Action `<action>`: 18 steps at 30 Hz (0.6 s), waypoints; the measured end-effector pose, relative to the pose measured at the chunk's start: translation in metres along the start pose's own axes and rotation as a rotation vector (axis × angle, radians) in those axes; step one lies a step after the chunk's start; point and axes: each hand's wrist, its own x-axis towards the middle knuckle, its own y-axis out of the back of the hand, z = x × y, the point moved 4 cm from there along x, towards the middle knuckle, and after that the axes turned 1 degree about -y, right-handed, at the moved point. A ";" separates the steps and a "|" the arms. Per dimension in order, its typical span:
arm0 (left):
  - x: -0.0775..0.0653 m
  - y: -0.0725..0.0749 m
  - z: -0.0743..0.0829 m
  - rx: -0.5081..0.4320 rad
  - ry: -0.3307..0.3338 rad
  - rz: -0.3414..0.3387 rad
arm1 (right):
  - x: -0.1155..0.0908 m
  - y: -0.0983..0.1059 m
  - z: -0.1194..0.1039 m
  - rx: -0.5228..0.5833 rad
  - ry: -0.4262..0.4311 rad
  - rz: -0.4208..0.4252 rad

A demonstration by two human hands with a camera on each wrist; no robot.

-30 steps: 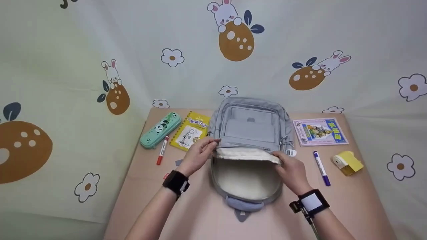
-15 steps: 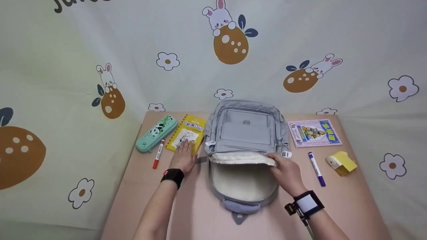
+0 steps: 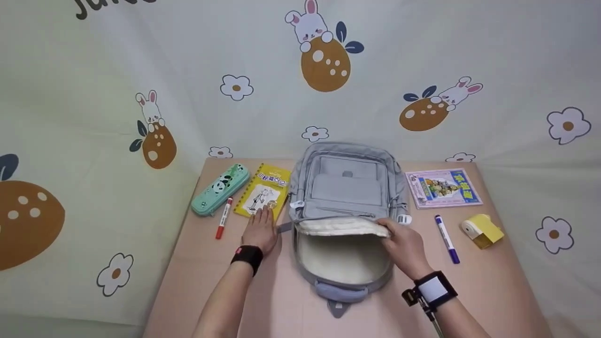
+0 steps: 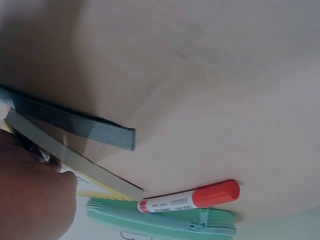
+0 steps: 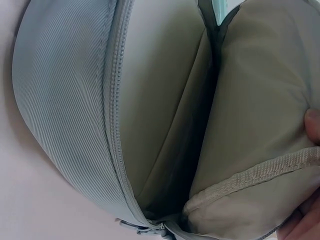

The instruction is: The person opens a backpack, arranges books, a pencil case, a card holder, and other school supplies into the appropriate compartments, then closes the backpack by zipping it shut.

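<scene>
A grey backpack [image 3: 347,188] lies on the table with its main compartment unzipped, the pale lining showing. My right hand [image 3: 406,244] grips the edge of its raised front panel; in the right wrist view, the thumb [image 5: 313,125] presses the inner lining [image 5: 265,95] at the right. Left of the bag, my left hand [image 3: 260,233] rests its outstretched fingers on the near edge of a yellow spiral-bound book [image 3: 264,190] with a cartoon figure. The left wrist view shows the book's page edge [image 4: 75,155] beside the hand, whose fingertips are mostly hidden.
Further left are a green panda pencil case [image 3: 220,190] and a red-capped marker [image 3: 224,218]. Right of the bag lie a pink picture book [image 3: 443,188], a purple-capped marker [image 3: 447,239] and a yellow pencil sharpener [image 3: 482,231]. A grey strap [image 4: 95,127] sticks out near the left hand.
My left hand has let go of the backpack's panel and moved left onto the yellow book, then drawn slightly back toward me. The right hand keeps its grip on the panel.
</scene>
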 end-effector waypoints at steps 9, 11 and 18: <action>-0.035 0.006 0.027 0.002 0.050 0.044 | -0.002 0.000 0.000 0.007 0.014 0.007; -0.044 0.006 0.032 0.018 0.048 0.065 | -0.002 -0.001 0.001 0.007 0.012 0.004; -0.082 0.004 0.046 0.063 0.061 0.034 | -0.002 -0.001 0.001 0.014 0.007 -0.002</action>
